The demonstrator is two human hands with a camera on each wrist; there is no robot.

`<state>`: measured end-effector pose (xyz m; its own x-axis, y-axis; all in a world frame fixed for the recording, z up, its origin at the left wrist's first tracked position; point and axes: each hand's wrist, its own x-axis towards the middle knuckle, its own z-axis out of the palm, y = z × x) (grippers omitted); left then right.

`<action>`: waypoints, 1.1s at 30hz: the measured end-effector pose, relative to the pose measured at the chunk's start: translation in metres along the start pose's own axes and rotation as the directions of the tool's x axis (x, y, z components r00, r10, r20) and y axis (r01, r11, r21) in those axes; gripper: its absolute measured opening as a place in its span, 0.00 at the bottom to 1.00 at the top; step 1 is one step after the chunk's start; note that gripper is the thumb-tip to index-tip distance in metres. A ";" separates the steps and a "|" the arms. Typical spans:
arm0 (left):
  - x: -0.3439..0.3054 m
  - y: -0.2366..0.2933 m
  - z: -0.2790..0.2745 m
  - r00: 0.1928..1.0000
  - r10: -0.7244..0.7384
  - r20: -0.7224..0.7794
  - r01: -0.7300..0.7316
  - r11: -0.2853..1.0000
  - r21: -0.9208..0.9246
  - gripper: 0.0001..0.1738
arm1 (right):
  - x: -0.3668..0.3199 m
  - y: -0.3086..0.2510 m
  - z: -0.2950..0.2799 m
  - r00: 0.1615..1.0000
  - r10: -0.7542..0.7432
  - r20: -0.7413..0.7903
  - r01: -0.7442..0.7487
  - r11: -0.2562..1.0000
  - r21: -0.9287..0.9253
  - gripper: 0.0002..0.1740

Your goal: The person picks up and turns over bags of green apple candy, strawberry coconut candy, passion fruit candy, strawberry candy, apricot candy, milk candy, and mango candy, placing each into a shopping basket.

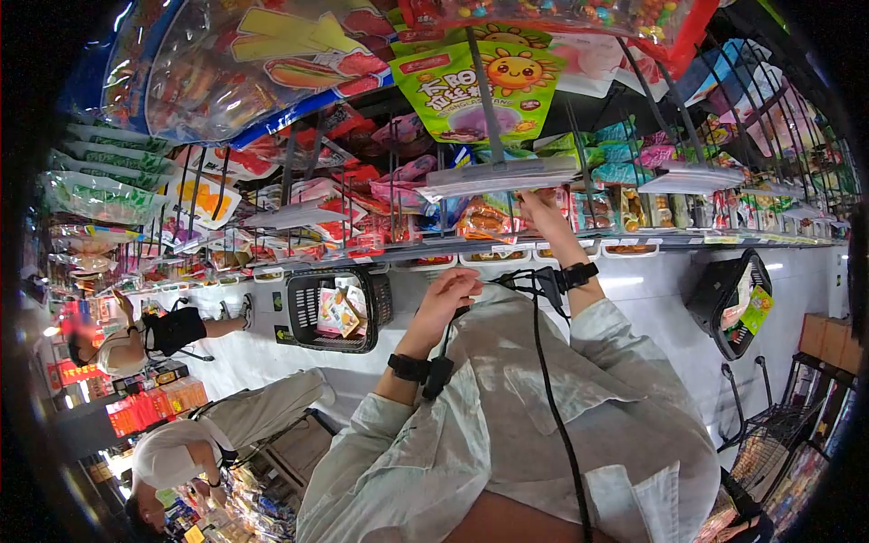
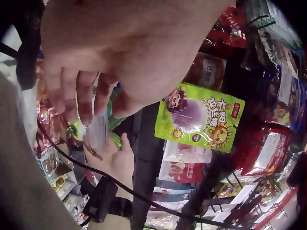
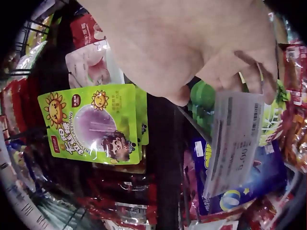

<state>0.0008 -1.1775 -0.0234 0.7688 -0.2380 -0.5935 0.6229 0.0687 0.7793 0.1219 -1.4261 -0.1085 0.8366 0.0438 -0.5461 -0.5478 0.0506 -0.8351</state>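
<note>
- The right hand [image 1: 543, 213] reaches up into the hanging snack display. Its fingers [image 3: 259, 72] are curled onto the top edge of a white printed paper price slip [image 3: 235, 143] and pinch it there. The thumb's own contact is not clear.
- The slip hangs just below those fingers, tilted, at the front of the rack. I cannot tell whether it is clipped to a holder.
- Directly behind the slip is a blue glossy snack bag [image 3: 268, 177]. Off to the thumb side, apart from the fingers, hangs a bright green foil packet with a sun cartoon and a purple window [image 3: 93, 124].
- The left hand [image 1: 448, 290] is drawn back towards the chest, well short of the rack. Its fingers [image 2: 85, 100] hang loosely curled with nothing visible in them, close to a black cable [image 1: 543, 362] that runs over the pale shirt.
- Beyond the left hand, on the floor, stands a black plastic shopping basket [image 1: 308, 317] with packets in it.
- As I judge it, the step in hand is handling the price slip, either seating it or checking it.
- The next move would need a steady pinch to keep the slip square to the rack front, without snagging the bags crowded behind it.
</note>
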 end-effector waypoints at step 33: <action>-0.074 -0.112 -0.069 0.958 0.277 -0.079 -0.285 0.951 -0.118 0.25 | -0.227 0.051 0.064 0.998 -0.045 0.037 0.042 0.997 0.071 0.27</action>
<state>-0.1154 -1.1011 -0.0807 0.9201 -0.1322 -0.3688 0.3909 0.2472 0.8866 -0.0970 -1.3693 -0.0229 0.8596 0.0787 -0.5050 -0.5110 0.1232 -0.8507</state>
